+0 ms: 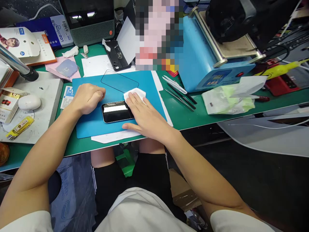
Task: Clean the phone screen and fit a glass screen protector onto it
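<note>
A smartphone (117, 111) with a glossy black screen lies face up on a blue work mat (89, 125). My right hand (147, 117) rests over the phone's right end, fingers stretched flat on a folded white wipe (135, 93) and thumb spread toward me. The wipe lies at the phone's upper right corner, partly covered by my fingers. Curled closed, my left hand (88, 98) sits on the mat at the phone's upper left. Whatever its fingers may hold is hidden. Behind the phone lies a thin black-edged clear rectangle (120, 80), which looks like a screen protector.
Tweezers (181, 100) and a white pen-like tool (175, 84) lie right of the mat. Beyond are a tissue pack (227, 100) and a blue machine (200, 61). A dismantled phone (117, 54) lies behind. At left, a grey platform (45, 106) holds a white earbud case (29, 102).
</note>
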The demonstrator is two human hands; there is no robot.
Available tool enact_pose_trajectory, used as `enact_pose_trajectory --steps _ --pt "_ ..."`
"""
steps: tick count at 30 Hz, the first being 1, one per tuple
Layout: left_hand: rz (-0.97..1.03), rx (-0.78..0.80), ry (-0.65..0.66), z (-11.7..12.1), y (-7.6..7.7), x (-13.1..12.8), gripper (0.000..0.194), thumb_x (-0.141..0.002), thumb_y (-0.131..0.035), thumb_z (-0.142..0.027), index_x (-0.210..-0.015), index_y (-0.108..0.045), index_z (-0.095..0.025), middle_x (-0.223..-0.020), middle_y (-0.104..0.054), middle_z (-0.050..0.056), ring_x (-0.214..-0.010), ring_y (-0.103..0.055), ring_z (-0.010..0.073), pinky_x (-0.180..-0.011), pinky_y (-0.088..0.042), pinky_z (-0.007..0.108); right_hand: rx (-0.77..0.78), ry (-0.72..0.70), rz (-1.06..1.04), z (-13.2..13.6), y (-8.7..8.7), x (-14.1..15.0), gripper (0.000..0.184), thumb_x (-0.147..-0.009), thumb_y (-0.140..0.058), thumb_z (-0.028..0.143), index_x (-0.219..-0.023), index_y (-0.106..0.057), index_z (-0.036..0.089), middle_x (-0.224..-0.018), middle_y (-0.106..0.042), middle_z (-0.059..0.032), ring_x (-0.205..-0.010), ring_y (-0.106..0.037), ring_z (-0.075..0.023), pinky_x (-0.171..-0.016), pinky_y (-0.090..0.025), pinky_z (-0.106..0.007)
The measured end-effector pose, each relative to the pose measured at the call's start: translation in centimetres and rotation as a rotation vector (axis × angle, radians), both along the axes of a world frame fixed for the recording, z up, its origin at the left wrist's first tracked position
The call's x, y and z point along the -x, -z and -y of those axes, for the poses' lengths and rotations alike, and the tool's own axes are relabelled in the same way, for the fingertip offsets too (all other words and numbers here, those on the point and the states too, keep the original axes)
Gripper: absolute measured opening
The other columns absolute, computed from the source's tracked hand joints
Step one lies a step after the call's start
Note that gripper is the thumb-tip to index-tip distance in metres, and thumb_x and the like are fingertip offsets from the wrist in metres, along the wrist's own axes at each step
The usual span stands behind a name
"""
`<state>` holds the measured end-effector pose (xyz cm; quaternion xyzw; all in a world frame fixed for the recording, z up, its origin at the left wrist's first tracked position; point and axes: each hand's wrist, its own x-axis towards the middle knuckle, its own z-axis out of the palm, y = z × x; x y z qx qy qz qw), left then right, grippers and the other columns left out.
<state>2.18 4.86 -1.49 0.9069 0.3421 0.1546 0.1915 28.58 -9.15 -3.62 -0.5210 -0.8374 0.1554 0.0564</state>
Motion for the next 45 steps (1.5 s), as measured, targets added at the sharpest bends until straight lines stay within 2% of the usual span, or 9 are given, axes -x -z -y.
enact_pose_trajectory --steps 7,10,15,23,29,32,37,40,45 --pt "-0.023 -0.062 -0.031 0.0 0.2 -0.2 0.027 -0.093 -0.035 -0.031 -0.067 -0.042 -0.024 -0.063 -0.049 0.004 -0.060 -0.041 0.0205 -0.062 -0.026 0.040 -0.053 -0.027 -0.005 2.1 0.4 -0.2 0.116 -0.103 -0.051 0.082 -0.176 -0.023 -0.003 -0.184 -0.018 -0.0312 -0.175 -0.015 -0.0414 -0.140 -0.025 -0.066" --pt "-0.017 -0.059 -0.060 -0.1 0.2 -0.3 0.027 -0.092 -0.035 -0.031 -0.067 -0.041 -0.024 -0.063 -0.048 0.004 -0.060 -0.040 0.0200 -0.063 -0.026 0.040 -0.068 -0.019 0.004 1.6 0.3 1.7 0.118 -0.101 -0.057 0.082 -0.175 -0.026 -0.005 -0.183 -0.021 -0.0323 -0.175 -0.017 -0.0418 -0.141 -0.026 -0.064" --pt "-0.012 -0.064 -0.088 -0.3 0.1 -0.3 0.028 -0.094 -0.035 -0.031 -0.067 -0.040 -0.025 -0.063 -0.048 0.004 -0.062 -0.040 0.0203 -0.064 -0.027 0.040 -0.131 0.131 0.031 2.7 0.1 5.9 0.122 -0.097 -0.058 0.084 -0.168 -0.036 -0.013 -0.177 -0.030 -0.0392 -0.170 -0.030 -0.0479 -0.138 -0.033 -0.063" --pt "-0.024 -0.038 -0.125 -0.7 0.5 -0.1 0.030 -0.096 -0.037 -0.030 -0.066 -0.043 -0.025 -0.063 -0.048 0.004 -0.063 -0.042 0.0214 -0.065 -0.028 0.040 -0.051 0.116 0.025 1.6 -2.2 10.4 0.114 -0.102 -0.054 0.079 -0.168 -0.036 -0.013 -0.177 -0.031 -0.0365 -0.170 -0.030 -0.0458 -0.140 -0.030 -0.058" --pt "0.009 -0.033 -0.111 -0.9 0.6 0.2 0.032 -0.097 -0.038 -0.028 -0.066 -0.043 -0.025 -0.061 -0.049 0.003 -0.064 -0.042 0.0221 -0.066 -0.029 0.040 -0.065 0.076 -0.050 2.4 -1.8 12.1 0.097 -0.111 -0.047 0.070 -0.168 -0.041 -0.009 -0.178 -0.035 -0.0326 -0.171 -0.032 -0.0416 -0.142 -0.028 -0.055" --pt "0.021 -0.019 -0.119 -1.0 0.5 0.3 0.031 -0.096 -0.037 -0.029 -0.066 -0.045 -0.025 -0.062 -0.051 0.004 -0.063 -0.042 0.0219 -0.067 -0.030 0.041 -0.091 0.086 -0.083 1.7 -1.5 12.5 0.100 -0.111 -0.044 0.071 -0.169 -0.037 -0.011 -0.178 -0.034 -0.0337 -0.172 -0.030 -0.0413 -0.142 -0.027 -0.056" --pt "0.020 0.004 -0.119 -0.8 0.4 0.3 0.030 -0.093 -0.037 -0.030 -0.065 -0.045 -0.026 -0.061 -0.050 0.004 -0.064 -0.042 0.0224 -0.067 -0.030 0.042 -0.080 0.073 -0.114 1.9 -0.8 10.6 0.112 -0.105 -0.046 0.081 -0.170 -0.036 -0.010 -0.181 -0.029 -0.0326 -0.173 -0.025 -0.0429 -0.143 -0.024 -0.055" --pt "0.017 0.012 -0.128 -0.7 0.5 0.3 0.029 -0.092 -0.037 -0.029 -0.064 -0.045 -0.025 -0.061 -0.049 0.004 -0.063 -0.042 0.0225 -0.067 -0.029 0.042 -0.070 0.102 -0.128 2.5 -0.1 7.3 0.112 -0.106 -0.036 0.084 -0.172 -0.034 -0.007 -0.182 -0.026 -0.0309 -0.173 -0.024 -0.0424 -0.141 -0.026 -0.062" --pt "0.021 0.010 -0.122 -0.8 0.6 0.3 0.030 -0.094 -0.040 -0.027 -0.065 -0.046 -0.025 -0.061 -0.051 0.004 -0.064 -0.043 0.0230 -0.066 -0.028 0.041 -0.044 0.147 -0.131 2.7 0.8 2.4 0.112 -0.106 -0.025 0.086 -0.176 -0.028 -0.001 -0.184 -0.021 -0.0290 -0.175 -0.019 -0.0386 -0.141 -0.022 -0.066"
